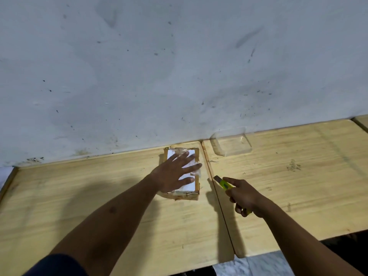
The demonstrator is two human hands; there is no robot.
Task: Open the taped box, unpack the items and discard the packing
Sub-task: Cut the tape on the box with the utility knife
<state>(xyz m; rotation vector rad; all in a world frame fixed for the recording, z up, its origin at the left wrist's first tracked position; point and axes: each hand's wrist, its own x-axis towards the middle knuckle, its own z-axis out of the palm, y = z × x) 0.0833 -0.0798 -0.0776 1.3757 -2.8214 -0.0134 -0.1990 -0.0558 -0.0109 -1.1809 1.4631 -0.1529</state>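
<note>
Looked like a rough workroom or storage space, hard to pin down exactly: a scuffed, stained whitewashed wall (179, 66) sat right behind two plain pale wooden worktops (288, 186) pushed edge to edge, both scratched and marked.

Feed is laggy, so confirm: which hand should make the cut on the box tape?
Right. The right hand already grips the yellow knife, its tip pointing at the box. The left hand lies flat on top, steadying it.
</note>
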